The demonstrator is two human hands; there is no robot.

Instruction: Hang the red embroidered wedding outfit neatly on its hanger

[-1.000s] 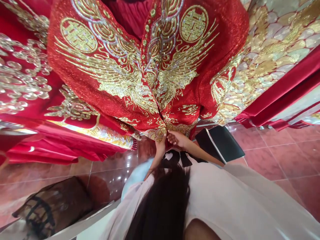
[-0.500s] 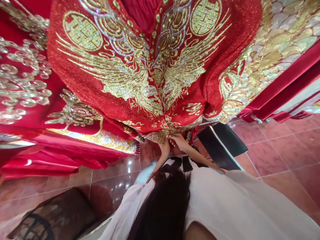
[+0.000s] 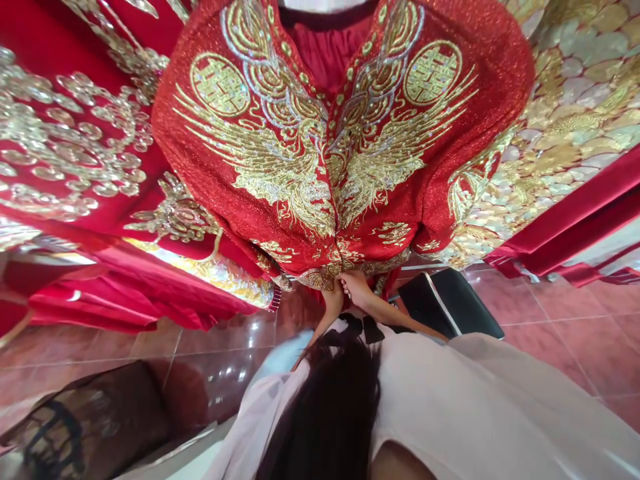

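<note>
A red embroidered jacket [image 3: 280,160] with gold phoenix-like wings and round gold emblems hangs upright in front of me, its front edges meeting down the middle. My right hand [image 3: 355,287] is closed at the bottom of the front opening, fingers curled, pinching the gold-trimmed hem [image 3: 320,277]. Right beside it, my left hand [image 3: 333,297] grips the same hem from below, its fingertips partly hidden by the cloth. Whatever small fastening may lie between the fingers is too small to make out.
Left of the jacket hangs a red garment with beaded ornaments [image 3: 75,153]; to the right, a gold scale-patterned garment [image 3: 565,113]. A black stool-like seat [image 3: 465,303] stands behind my right arm. A dark brown bag [image 3: 110,413] sits on the tiled floor [image 3: 230,353] at lower left.
The view has shifted, so the jacket appears lower and further right, with more of its collar showing. Both hands stay at the hem.
</note>
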